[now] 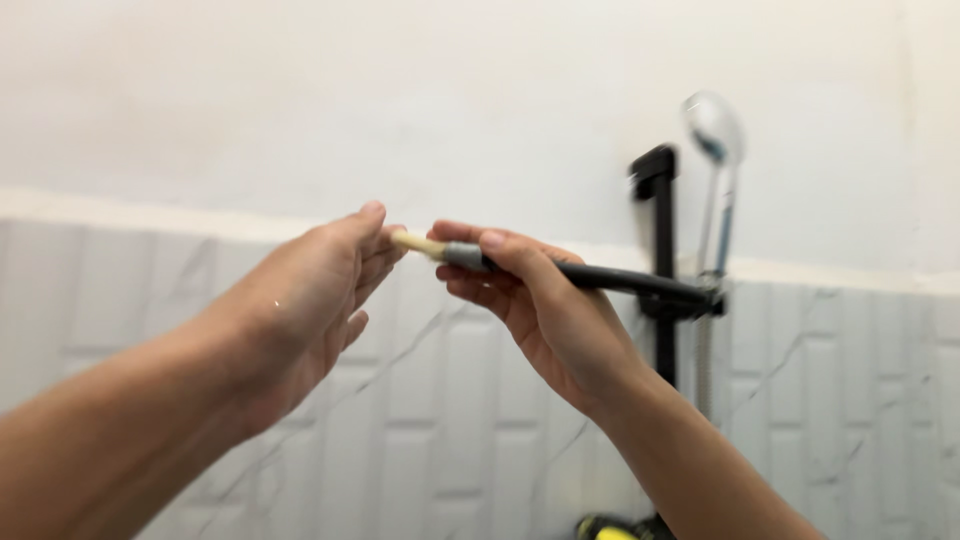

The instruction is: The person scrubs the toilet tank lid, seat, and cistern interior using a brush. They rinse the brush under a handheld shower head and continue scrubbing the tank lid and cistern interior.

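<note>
My right hand (pixel 535 310) grips a small paintbrush (pixel 560 271) by its grey ferrule and black handle, which points right. The pale bristles (pixel 415 242) stick out to the left. My left hand (pixel 315 295) is raised in front of the wall with its fingers apart, and the fingertips touch the bristle tip. Both hands are held up at about the height of the line where the plaster meets the tiles.
A black vertical shower rail (pixel 662 260) is fixed to the wall at the right, with a chrome hand shower (pixel 717 140) hanging on it. White marbled tiles (pixel 440 420) cover the lower wall. A yellow and black object (pixel 610 528) shows at the bottom edge.
</note>
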